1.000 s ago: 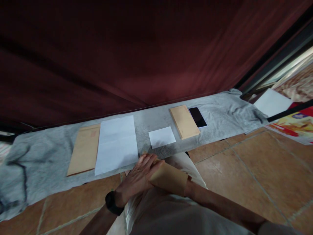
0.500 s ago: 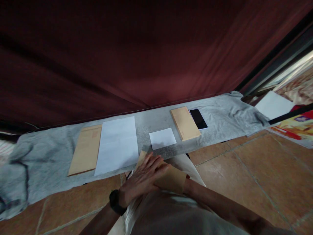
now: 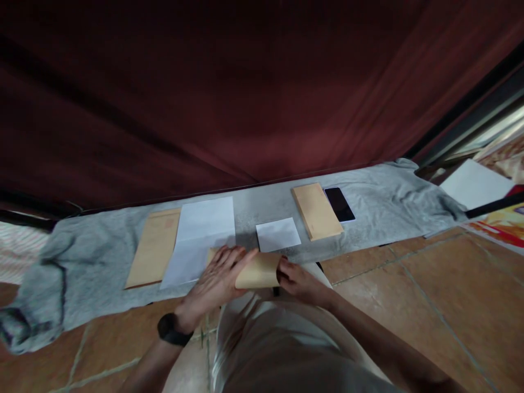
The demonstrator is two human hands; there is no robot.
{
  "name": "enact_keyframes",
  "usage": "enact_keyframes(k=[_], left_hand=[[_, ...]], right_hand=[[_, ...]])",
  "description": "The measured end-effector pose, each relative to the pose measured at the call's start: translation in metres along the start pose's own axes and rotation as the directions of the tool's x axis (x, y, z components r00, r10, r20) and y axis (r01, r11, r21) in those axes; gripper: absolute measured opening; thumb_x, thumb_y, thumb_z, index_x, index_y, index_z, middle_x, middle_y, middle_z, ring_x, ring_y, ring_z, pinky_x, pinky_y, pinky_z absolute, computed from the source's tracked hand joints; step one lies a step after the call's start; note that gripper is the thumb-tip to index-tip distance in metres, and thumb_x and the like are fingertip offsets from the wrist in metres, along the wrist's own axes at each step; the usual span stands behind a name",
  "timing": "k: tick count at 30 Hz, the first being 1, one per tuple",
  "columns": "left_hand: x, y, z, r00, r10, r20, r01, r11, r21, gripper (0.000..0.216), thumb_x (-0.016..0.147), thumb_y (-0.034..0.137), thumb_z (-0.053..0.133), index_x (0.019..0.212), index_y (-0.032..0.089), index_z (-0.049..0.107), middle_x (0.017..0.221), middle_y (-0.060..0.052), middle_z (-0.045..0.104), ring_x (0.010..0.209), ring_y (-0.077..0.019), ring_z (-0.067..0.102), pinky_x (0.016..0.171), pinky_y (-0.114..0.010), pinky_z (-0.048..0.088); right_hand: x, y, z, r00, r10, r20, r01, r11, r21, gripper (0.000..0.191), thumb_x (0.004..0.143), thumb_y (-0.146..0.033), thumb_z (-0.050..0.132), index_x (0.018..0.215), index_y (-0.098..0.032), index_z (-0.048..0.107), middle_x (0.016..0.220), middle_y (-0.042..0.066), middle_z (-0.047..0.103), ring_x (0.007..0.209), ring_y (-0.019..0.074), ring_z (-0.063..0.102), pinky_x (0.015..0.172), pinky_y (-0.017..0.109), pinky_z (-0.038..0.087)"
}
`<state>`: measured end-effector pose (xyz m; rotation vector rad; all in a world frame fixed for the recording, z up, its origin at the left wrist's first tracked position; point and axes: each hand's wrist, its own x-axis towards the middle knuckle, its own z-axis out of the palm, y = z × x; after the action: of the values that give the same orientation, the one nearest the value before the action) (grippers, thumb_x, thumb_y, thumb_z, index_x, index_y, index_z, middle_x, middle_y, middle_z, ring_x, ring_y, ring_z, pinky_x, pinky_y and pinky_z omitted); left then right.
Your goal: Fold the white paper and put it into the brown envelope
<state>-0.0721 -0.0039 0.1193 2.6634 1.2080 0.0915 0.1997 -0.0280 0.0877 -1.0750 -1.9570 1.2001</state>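
A brown paper envelope (image 3: 258,271) lies crosswise at the front edge of the cloth-covered surface, close to my body. My left hand (image 3: 221,273) lies flat over its left part, fingers stretched and thumb pointing right along the paper. At the envelope's right end, my right hand (image 3: 301,281) is closed with its fingertips at the dark opening; how far they reach inside is hidden. Just beyond the envelope is a small white paper (image 3: 278,234). A large white sheet (image 3: 207,226), creased across, sits past my left hand and partly overlaps a flat brown envelope (image 3: 153,248).
A thick stack of brown envelopes (image 3: 317,212) lies at the right, beside a dark-screened phone (image 3: 339,204). Grey cloth (image 3: 393,202) covers the narrow surface, wrinkled at both ends. Behind it hangs a dark red curtain (image 3: 262,109). Tiled floor (image 3: 393,316) shows below.
My right hand has come up from under my left forearm to the envelope's right end, its fingers now showing. The envelope has turned nearly level, and my left hand has shifted left.
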Motion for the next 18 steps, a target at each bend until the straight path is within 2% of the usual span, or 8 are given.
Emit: enact_keyframes(k=[3, 7, 11, 14, 18], left_hand=[[-0.004, -0.015, -0.013, 0.996, -0.088, -0.03, 0.089, 0.996, 0.007, 0.098, 0.078, 0.028, 0.073, 0.161, 0.029, 0.02, 0.146, -0.011, 0.051, 0.137, -0.0336, 0.046, 0.12, -0.052, 0.031], [-0.011, -0.033, -0.022, 0.985, -0.175, -0.012, 0.174, 0.984, -0.045, 0.101, 0.077, 0.033, 0.075, 0.161, 0.031, 0.018, 0.146, -0.01, 0.052, 0.136, -0.0333, 0.048, 0.118, -0.052, 0.032], [-0.022, -0.05, -0.007, 0.955, -0.287, 0.076, 0.296, 0.943, -0.153, 0.102, 0.076, 0.037, 0.076, 0.161, 0.032, 0.019, 0.154, -0.01, 0.048, 0.137, -0.0316, 0.049, 0.113, -0.046, 0.039], [-0.032, -0.058, 0.008, 0.936, -0.328, 0.129, 0.348, 0.918, -0.188, 0.105, 0.073, 0.04, 0.078, 0.161, 0.03, 0.02, 0.156, -0.01, 0.047, 0.139, -0.0321, 0.048, 0.113, -0.045, 0.04], [-0.045, -0.065, 0.005, 0.932, -0.345, 0.107, 0.36, 0.913, -0.193, 0.107, 0.073, 0.04, 0.078, 0.161, 0.033, 0.018, 0.157, -0.009, 0.045, 0.14, -0.0322, 0.048, 0.113, -0.046, 0.04]], right_hand=[[0.005, -0.011, -0.009, 1.0, 0.001, -0.02, 0.001, 0.997, 0.083, 0.038, 0.1, -0.03, 0.051, 0.136, -0.021, 0.062, 0.134, 0.01, 0.066, 0.122, 0.0228, 0.063, 0.105, 0.038, 0.05], [0.015, -0.013, -0.008, 0.998, -0.067, -0.017, 0.069, 0.994, 0.085, 0.04, 0.1, -0.038, 0.054, 0.137, -0.026, 0.063, 0.135, 0.007, 0.067, 0.127, 0.025, 0.06, 0.111, 0.044, 0.046], [0.033, -0.004, 0.008, 0.998, 0.002, -0.058, 0.006, 0.989, 0.148, 0.039, 0.103, -0.04, 0.046, 0.135, -0.027, 0.065, 0.134, 0.005, 0.069, 0.124, 0.0222, 0.063, 0.108, 0.041, 0.048], [0.041, 0.008, 0.022, 0.994, 0.068, -0.081, -0.054, 0.986, 0.159, 0.038, 0.102, -0.04, 0.046, 0.131, -0.027, 0.067, 0.127, 0.005, 0.072, 0.116, 0.0223, 0.067, 0.103, 0.04, 0.051], [0.044, 0.024, 0.037, 0.986, 0.134, -0.098, -0.108, 0.966, 0.234, 0.037, 0.099, -0.045, 0.051, 0.124, -0.027, 0.07, 0.124, 0.006, 0.073, 0.114, 0.0234, 0.067, 0.104, 0.042, 0.05]])
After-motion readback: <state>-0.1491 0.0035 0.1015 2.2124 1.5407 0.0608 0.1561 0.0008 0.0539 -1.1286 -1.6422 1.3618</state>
